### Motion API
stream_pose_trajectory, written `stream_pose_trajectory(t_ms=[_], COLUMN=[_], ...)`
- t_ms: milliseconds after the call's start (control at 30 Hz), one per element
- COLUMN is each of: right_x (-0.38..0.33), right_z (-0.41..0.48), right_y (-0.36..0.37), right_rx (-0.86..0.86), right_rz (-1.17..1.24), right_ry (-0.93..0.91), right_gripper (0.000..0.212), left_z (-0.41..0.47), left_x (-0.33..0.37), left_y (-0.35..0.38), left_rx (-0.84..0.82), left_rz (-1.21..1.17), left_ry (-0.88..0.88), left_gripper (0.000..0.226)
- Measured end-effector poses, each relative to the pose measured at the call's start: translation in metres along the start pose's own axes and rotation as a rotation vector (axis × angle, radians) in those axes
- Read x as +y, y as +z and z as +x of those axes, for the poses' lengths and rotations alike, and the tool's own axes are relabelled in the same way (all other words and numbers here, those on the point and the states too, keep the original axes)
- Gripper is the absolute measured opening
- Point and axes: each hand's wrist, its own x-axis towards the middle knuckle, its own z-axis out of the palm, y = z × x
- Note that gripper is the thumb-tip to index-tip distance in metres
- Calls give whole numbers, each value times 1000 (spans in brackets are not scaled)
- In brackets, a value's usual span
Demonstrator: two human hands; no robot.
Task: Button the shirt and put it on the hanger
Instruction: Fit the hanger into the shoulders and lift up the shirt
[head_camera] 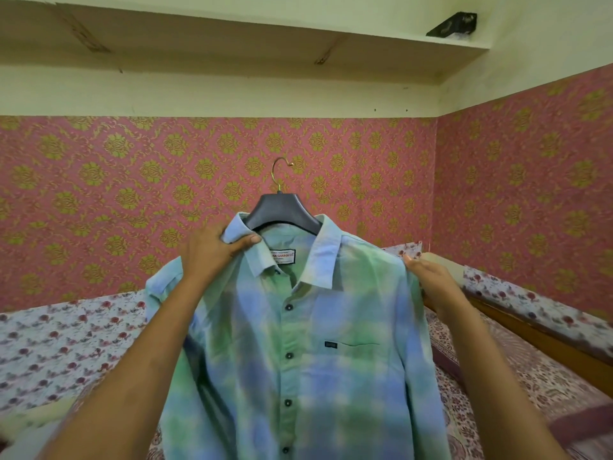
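Observation:
A blue-and-green plaid shirt point(318, 353) hangs in front of me, held up in the air, its front buttoned below the open collar. A dark plastic hanger point(282, 210) with a brass hook sits inside the collar, its arms hidden under the shoulders. My left hand point(215, 250) grips the left side of the collar, thumb on top of the fabric. My right hand point(431, 280) holds the shirt's right shoulder seam, its fingers behind the cloth.
A bed with a floral sheet point(66, 343) lies below and behind the shirt. A wooden bed frame point(537, 343) runs along the right. Pink and gold wallpaper point(132, 180) covers the walls, under a cream concrete shelf point(232, 38).

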Motion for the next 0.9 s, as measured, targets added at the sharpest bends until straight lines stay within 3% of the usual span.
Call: stream_pose_trajectory(t_ms=[100,167,300,433,533,633,833,900], right_x=[5,7,4,1,1,-1,-42,-47], right_z=[3,3,4,7,9,7,10,17], right_y=[-5,-10,-16,-15,-16,-17,54,76], right_rx=[-40,-138,-170,-24,-62,-138,-204,-214], right_rz=[168,157,151,233,129,-129,-444,-644], right_ry=[166,177,47,-150,-188,-162,-392,-360], right_gripper=[36,37,14,11,9,26,69,71], left_z=[-2,-3,-6,-8,-10,-12,-17,-15], left_x=[5,7,9,10,9,4,17,23], left_y=[-3,-7,-12,-13,-11,-6,10,12], left_rx=[9,24,37,54,77,54,-8,5], left_rz=[9,19,36,-10,-26,11,-25,2], left_ry=[25,39,42,33,61,30,21,20], left_gripper=[89,83,82,84,88,83,67,68])
